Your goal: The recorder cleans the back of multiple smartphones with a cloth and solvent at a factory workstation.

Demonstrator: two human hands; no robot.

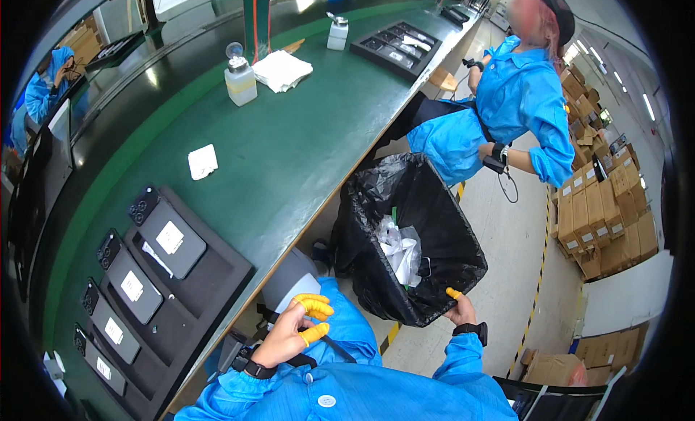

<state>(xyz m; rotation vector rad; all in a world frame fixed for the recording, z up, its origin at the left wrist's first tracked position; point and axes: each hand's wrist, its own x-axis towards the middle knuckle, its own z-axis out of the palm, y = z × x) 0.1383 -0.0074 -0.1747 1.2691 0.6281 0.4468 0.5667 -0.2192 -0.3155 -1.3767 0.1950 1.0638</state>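
Observation:
My right hand (pixel 462 311) grips the near rim of a trash bin lined with a black bag (pixel 362 272), its yellow-capped thumb over the edge and its other fingers hidden. The bin tilts toward me; crumpled clear plastic and white scraps (pixel 402 253) lie inside. Over my lap, my left hand (pixel 293 333) is open, thumb and fingers apart, with yellow finger cots on the tips and nothing held. Beside it on the green bench, a black tray (pixel 206 305) carries several dark smartphones (pixel 190 256) with white labels.
The green bench (pixel 289 146) also bears a folded white cloth (pixel 203 162), a stack of wipes (pixel 282 71), two dispenser bottles (pixel 240 84) and another tray (pixel 394 52). A co-worker in blue (pixel 517 88) sits beyond the bin. Cardboard boxes (pixel 601 211) line the right side.

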